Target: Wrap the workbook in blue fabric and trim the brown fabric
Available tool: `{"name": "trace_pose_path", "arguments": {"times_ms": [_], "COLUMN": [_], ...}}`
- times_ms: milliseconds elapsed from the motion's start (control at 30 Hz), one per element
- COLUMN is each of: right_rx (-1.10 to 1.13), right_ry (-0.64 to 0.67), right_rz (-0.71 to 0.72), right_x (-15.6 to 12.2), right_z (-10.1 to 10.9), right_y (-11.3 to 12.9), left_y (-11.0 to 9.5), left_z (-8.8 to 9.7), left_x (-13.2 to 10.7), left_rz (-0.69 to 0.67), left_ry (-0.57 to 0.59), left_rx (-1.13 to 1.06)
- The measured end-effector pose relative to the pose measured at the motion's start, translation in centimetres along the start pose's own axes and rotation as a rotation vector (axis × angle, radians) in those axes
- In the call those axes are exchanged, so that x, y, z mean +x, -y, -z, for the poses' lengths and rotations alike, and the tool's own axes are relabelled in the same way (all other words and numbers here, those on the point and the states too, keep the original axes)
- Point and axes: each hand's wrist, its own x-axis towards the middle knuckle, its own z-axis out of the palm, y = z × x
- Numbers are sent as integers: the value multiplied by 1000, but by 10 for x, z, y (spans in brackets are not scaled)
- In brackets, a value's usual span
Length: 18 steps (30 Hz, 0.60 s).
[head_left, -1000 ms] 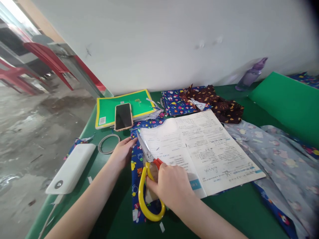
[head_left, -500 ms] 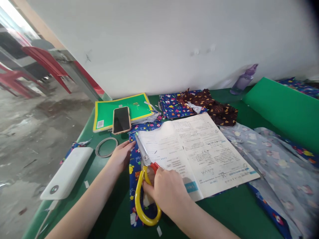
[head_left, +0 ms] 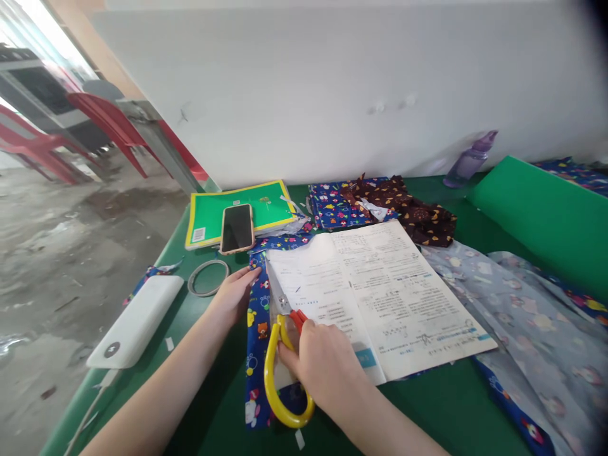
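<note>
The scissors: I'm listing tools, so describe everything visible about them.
The scissors have a yellow loop, a red one and grey metal blades that look nearly closed. Tips point away, along the left edge of the booklet, over blue printed fabric. The right hand holds the handles; the left hand rests beside the blades.

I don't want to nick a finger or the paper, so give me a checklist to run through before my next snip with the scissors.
1. Right hand grips the scissors handles: ok.
2. Left hand pins the blue fabric strip: ok.
3. Left fingertips clear of the blade tip: not ok, they lie close beside it.
4. Blades run along the open booklet at its left edge: ok.
5. Fabric flat under the booklet: cannot tell, hidden.
6. Phone and tape ring outside the cutting line: ok.
</note>
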Motion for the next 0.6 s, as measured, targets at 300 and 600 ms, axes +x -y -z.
{"name": "trace_pose_path", "arguments": {"times_ms": [300, 600], "right_rx": [95, 244], "right_ry": [-86, -326], "right_rz": [-66, -48], "right_x": [-23, -28], "right_z": [5, 20], "right_y": [-21, -70], "left_y": [-2, -5], "left_z": [2, 2], "left_x": [-2, 4], "left_rz": [-36, -139], "left_ry": [-74, -115], "left_rx": [50, 70]}}
